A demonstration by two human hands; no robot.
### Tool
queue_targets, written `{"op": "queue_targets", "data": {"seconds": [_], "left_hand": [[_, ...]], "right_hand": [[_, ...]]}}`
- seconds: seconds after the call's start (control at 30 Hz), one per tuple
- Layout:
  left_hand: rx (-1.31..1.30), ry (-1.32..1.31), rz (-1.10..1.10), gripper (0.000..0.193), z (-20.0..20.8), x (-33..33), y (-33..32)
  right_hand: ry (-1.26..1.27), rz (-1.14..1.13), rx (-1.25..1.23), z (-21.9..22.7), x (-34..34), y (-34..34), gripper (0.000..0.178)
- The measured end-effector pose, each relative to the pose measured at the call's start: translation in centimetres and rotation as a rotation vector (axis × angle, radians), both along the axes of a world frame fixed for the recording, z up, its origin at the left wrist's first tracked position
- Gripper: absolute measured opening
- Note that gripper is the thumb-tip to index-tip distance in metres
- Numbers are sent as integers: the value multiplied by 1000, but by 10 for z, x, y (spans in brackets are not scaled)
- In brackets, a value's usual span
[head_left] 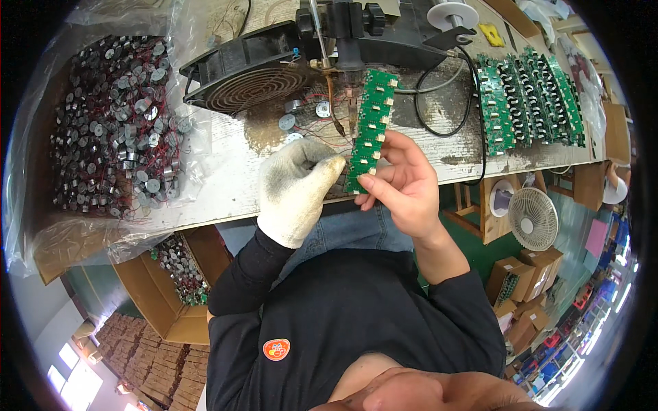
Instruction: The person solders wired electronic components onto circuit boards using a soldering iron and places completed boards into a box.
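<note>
My bare right hand (406, 179) grips the lower end of a long green circuit board strip (372, 118), thumb on its face. The strip stands nearly upright, with small white connectors along one edge. My left hand (299, 179), in a white glove with a grey palm, is closed in a pinch beside the strip's lower left edge; what it holds, if anything, is hidden. Beside the strip's upper part is the metal tip of a soldering machine (352, 113). A bent brown solder feed tube (334, 106) hangs just left of that tip.
A black fan (250, 72) lies behind my left hand, with a few small round motors (288, 122) near it. Many motors with red wires (120, 130) fill the left side. Rows of populated green boards (528, 103) lie at right. A black cable (419, 113) loops between.
</note>
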State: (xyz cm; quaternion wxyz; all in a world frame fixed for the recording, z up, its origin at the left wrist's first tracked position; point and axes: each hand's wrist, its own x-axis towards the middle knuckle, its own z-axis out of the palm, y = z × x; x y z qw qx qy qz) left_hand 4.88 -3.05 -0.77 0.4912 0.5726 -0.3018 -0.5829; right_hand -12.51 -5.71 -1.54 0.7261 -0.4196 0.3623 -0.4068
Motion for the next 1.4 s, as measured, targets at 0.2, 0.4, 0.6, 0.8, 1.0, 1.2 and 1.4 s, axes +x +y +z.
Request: {"op": "queue_targets", "data": {"seconds": [0.2,0.4,0.6,0.8,1.0,1.2,1.4], "left_hand": [[7,55,20,13,4,-4,-2],[-1,6,17,14,-4,-3,-1],[-78,-234,-16,21,-3,5,7],[-582,-834,15,45,-10,61,22],[-386,-1251,753,17,15,128,38],[-264,-1657,415,30,28,152,13],[-38,-1803,103,24,35,148,-14]], "right_hand": [[-14,-13,-16,3,-1,-1,55],[37,-1,-9,0,0,0,56],[-1,-49,47,0,3,2,58],[109,-124,-37,-8,-3,-5,54],[116,-142,-144,-14,-1,-5,51],[124,-122,-150,-11,3,-8,51],[108,-135,-158,-13,5,-6,50]]}}
